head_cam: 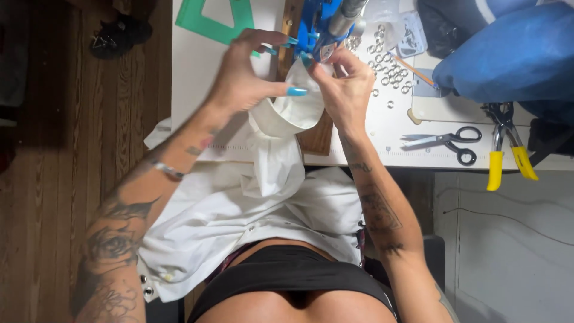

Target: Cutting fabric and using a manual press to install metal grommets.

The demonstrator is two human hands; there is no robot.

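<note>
while the white worktable (197, 72) fills the upper part of the view, a white shirt (239, 209) spills off its near edge into the person's lap, with one cuff (293, 110) lifted up onto a wooden block (317, 137) beneath a blue hand press (317, 27). the left hand (242, 75) pinches the cuff's left side, thumb pressed against the fabric and fingers curled narrow around it — the right hand (344, 90) grips the cuff's upper edge the same way, fingertips drawn tight right under the press head. judging by this, the step in hand looks like lining up the cuff under the press die, and the next move would call for holding the fabric flat and steady at the exact spot before any pressure comes down. to the right lie a blue garment (514, 54), yellow-handled pliers (508, 149) and black-handled scissors (448, 140), well apart from the hands. a green triangle ruler (209, 24) sits at the table's far left. smallest of all, a scatter of silver eyelets (388, 72) lies just beside the right hand — whether one is already seated in the press cannot be told.
</note>
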